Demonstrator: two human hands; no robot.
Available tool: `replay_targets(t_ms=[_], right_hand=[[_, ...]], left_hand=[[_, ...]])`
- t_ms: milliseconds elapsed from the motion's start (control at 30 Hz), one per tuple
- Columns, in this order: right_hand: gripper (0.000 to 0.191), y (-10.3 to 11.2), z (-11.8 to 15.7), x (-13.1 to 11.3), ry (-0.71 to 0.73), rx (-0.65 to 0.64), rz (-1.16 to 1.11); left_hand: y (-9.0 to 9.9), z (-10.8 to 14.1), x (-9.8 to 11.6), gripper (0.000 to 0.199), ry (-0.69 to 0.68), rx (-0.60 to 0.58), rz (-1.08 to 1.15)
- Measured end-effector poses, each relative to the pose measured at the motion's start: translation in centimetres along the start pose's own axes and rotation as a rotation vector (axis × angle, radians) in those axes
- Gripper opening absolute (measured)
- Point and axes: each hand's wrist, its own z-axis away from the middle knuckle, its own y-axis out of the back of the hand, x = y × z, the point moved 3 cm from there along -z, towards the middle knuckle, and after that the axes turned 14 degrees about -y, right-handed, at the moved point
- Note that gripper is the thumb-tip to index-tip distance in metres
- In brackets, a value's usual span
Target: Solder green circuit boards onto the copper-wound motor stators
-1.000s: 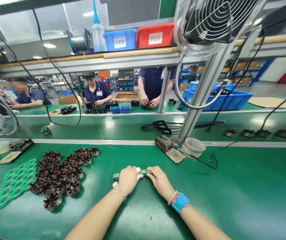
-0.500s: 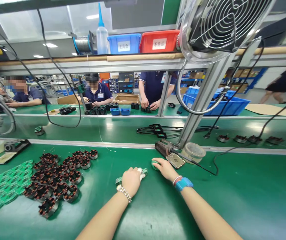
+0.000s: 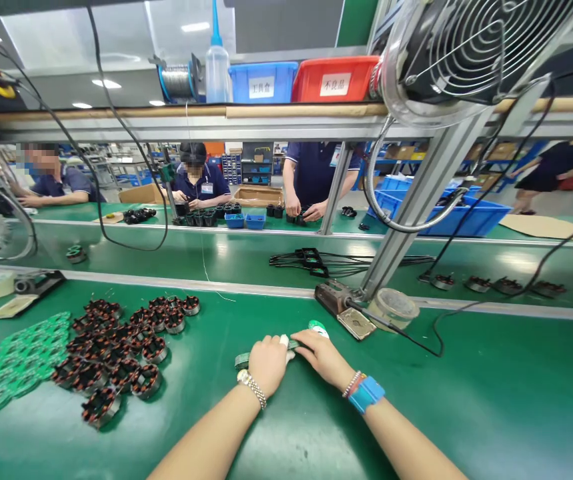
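Note:
My left hand (image 3: 267, 363), palm down with white coverings on fingertips, is closed around a green piece with pale stripes (image 3: 241, 361), which shows at both sides of the hand. The fingers of my right hand (image 3: 323, 357) are pinched together at the right end of that piece, close to the left fingertips. Just beyond my right knuckles lies a small rounded green-and-white item (image 3: 318, 327). Left of my hands sit several motor stators (image 3: 126, 343) with copper windings, next to a panel of green circuit boards (image 3: 26, 360).
A soldering iron holder (image 3: 333, 295) and a round plastic tub (image 3: 395, 307) stand by the metal post (image 3: 401, 213). A cable (image 3: 439, 343) trails right. A fan (image 3: 486, 53) hangs above. Co-workers (image 3: 311, 177) sit or stand across the bench.
My right hand has left the rounded green item, now showing behind its knuckles, and come left to the striped piece. My left hand keeps its hold. The view has shifted slightly.

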Motion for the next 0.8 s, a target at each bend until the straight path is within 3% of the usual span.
replay_targets(t_ms=[133,333,800], right_hand=[[0.018,-0.2,-0.3,-0.4,0.020,-0.004,0.001],[0.013,-0.4,-0.5,-0.7,0.011,0.003,0.042],[0.015,-2.9,-2.1,-0.3,-0.157,0.100,0.228]], left_hand=[[0.8,0.7,-0.8,0.031,0.005,-0.017,-0.013],[1.3,1.5,-2.2,0.022,0.041,-0.046,-0.033],[0.6,0.0,-2.4,0.033,0.167,-0.018,-0.021]])
